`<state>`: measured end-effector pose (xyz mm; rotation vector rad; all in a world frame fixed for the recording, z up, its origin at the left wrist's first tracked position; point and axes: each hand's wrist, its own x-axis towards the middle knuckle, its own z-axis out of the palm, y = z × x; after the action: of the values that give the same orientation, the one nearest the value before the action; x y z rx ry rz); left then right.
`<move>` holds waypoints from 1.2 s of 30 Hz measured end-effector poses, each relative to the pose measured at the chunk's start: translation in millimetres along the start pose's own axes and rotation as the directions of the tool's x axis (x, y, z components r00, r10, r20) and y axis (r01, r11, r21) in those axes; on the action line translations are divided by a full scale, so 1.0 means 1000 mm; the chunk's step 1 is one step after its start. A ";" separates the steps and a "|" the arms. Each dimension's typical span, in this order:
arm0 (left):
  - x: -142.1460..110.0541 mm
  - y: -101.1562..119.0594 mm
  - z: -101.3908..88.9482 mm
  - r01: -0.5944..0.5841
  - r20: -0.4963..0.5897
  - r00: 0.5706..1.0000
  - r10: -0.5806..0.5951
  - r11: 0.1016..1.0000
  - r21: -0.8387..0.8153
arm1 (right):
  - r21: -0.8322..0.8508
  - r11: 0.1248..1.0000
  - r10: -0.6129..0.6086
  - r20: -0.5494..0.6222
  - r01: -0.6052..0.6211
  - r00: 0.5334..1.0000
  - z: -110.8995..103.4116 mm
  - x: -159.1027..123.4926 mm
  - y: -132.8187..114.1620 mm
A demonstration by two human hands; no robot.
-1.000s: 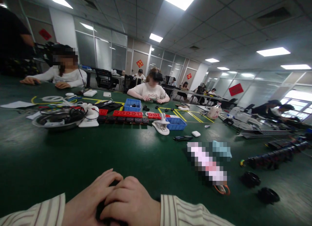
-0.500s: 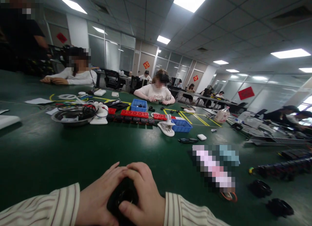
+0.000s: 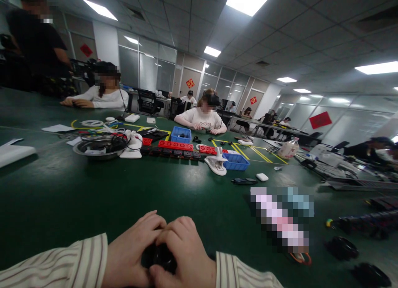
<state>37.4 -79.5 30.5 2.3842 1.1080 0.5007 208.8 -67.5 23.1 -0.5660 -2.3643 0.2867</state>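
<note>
Low in the view, both hands are wrapped around a glossy black rounded object (image 3: 164,258), whose kind I cannot make out. My left hand (image 3: 132,248) curls over it from the left, fingertips meeting those of the other hand. From the right, my right hand (image 3: 188,250) covers its top, with the thumb along its near side. The fingers hide most of the object. Two black rounded pieces (image 3: 342,247) lie on the green table (image 3: 93,197) to the far right.
Farther back stand a metal bowl (image 3: 98,154) of cables, a row of red-and-black blocks (image 3: 175,146), a white clip-shaped item (image 3: 217,163) and a blue bin (image 3: 236,161). A white case (image 3: 262,177) lies right of centre. Co-workers sit across the table.
My right hand's fingers have drawn in and sit lower over the black object, hiding more of it. The whole view has shifted slightly, moving the background to the right.
</note>
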 end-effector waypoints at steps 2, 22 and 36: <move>0.002 0.000 -0.001 -0.010 0.023 1.000 0.011 0.999 -0.035 | 0.022 0.991 -0.136 0.044 0.135 0.990 0.003 -0.001 0.006; -0.005 0.003 0.002 0.022 -0.135 0.991 -0.011 0.996 0.082 | 0.057 0.992 0.116 -0.134 -0.110 0.984 -0.012 0.002 -0.010; -0.001 -0.003 0.006 -0.019 -0.027 0.999 0.018 1.000 -0.021 | 0.116 0.939 -0.327 0.020 0.323 0.945 0.004 -0.002 0.015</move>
<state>37.8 -80.1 23.5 2.3780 1.0873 0.5494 211.7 -55.5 13.9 -0.1119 -2.4137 0.2782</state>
